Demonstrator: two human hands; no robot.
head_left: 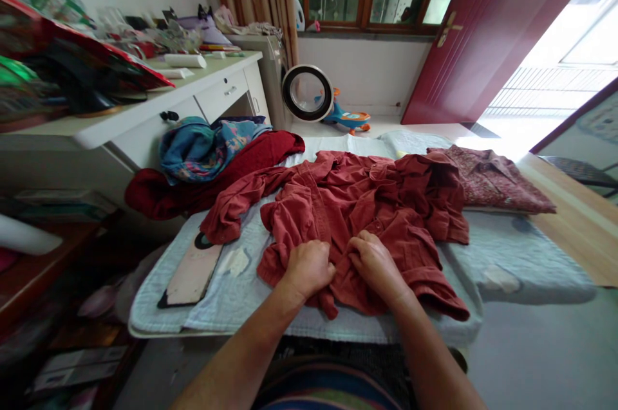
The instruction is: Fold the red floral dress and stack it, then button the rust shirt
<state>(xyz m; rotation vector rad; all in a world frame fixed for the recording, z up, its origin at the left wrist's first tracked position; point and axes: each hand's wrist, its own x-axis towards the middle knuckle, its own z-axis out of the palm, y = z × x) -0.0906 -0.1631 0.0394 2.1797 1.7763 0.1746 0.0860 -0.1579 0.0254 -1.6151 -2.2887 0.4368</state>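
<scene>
A rust-red shirt (347, 197) lies crumpled and spread over a table with a pale blue quilted cover (236, 288). Near its front edge, my left hand (310, 266) is closed on the fabric. A short way to the right, my right hand (374, 262) also grips the shirt, its fingers bent into the cloth beside the buttons. One sleeve (226, 217) stretches left and overlaps the end of a pale pink flat board (193, 271) with dark ends.
A folded patterned shirt (497, 178) lies at the right. Dark red cloth (159, 194) and a blue floral garment (193, 149) are heaped at the left, by a cluttered white desk (178, 101). Behind stands a washing machine with its round door (308, 93) open, near a toy car (350, 117).
</scene>
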